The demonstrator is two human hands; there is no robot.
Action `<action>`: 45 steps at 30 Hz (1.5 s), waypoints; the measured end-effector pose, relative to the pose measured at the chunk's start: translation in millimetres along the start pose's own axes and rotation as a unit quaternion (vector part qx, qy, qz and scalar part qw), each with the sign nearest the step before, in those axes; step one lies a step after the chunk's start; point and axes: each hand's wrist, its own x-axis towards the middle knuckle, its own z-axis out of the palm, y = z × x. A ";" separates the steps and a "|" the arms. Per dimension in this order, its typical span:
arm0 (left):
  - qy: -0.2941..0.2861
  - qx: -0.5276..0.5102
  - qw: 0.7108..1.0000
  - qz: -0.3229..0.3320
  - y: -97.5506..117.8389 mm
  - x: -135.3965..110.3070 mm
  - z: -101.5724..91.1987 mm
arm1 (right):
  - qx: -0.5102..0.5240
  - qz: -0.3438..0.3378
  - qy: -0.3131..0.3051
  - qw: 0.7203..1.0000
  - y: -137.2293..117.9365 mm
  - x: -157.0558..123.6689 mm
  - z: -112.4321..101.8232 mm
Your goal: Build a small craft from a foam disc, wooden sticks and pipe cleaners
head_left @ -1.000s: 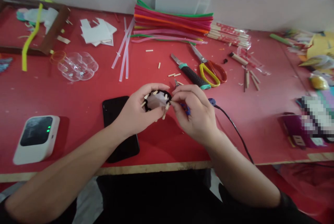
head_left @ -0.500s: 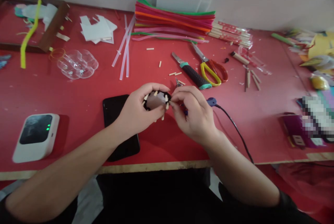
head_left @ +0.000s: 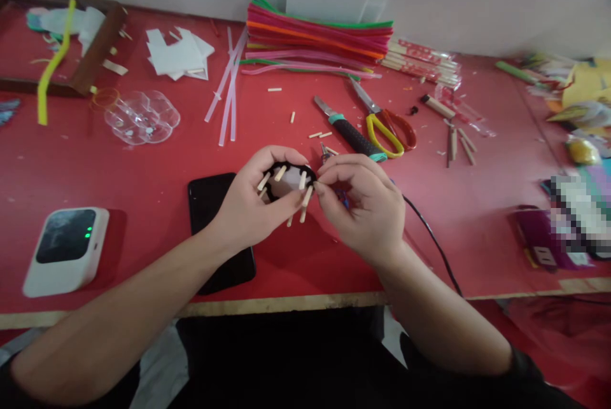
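Note:
My left hand (head_left: 252, 205) curls around a small round craft piece (head_left: 287, 179), its thumb across the near side. The piece has a pale centre and a wavy black rim, with several short wooden sticks standing out around it. At its right edge, the thumb and forefinger of my right hand (head_left: 365, 205) pinch the black rim beside a stick. What exactly lies between those fingertips is too small to tell. Mostly hidden behind my right hand is a blue tool with a metal tip (head_left: 324, 151), apparently a glue gun, with a black cord (head_left: 432, 237).
Beyond my hands lie a knife (head_left: 353, 134), scissors (head_left: 386, 132) and cut stick pieces (head_left: 315, 135). Farther back are glue sticks (head_left: 229, 91) and a bundle of coloured pipe cleaners (head_left: 319, 37). A black phone (head_left: 224, 269) lies under my left wrist, a white device (head_left: 67, 253) farther left.
The round piece has tilted and risen slightly, showing its sticks at more length. My right hand has shifted a little right, its fingertips still at the rim.

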 end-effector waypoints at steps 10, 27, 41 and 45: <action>0.049 0.001 0.999 0.008 -7.1 -4.1 -1.9 | 0.098 0.073 0.009 0.992 -4.4 -1.6 2.0; 0.032 -0.072 0.997 -0.021 -7.0 -2.6 -2.2 | -0.050 -0.128 0.036 0.990 -0.8 -4.6 1.3; 0.083 -0.109 0.975 -0.173 10.3 3.7 -2.2 | 0.018 -0.051 -0.023 0.998 -2.2 -3.1 -0.2; -0.012 -0.114 0.965 -0.237 10.3 2.3 -7.5 | 0.115 -0.012 -0.091 0.989 5.1 7.2 -13.3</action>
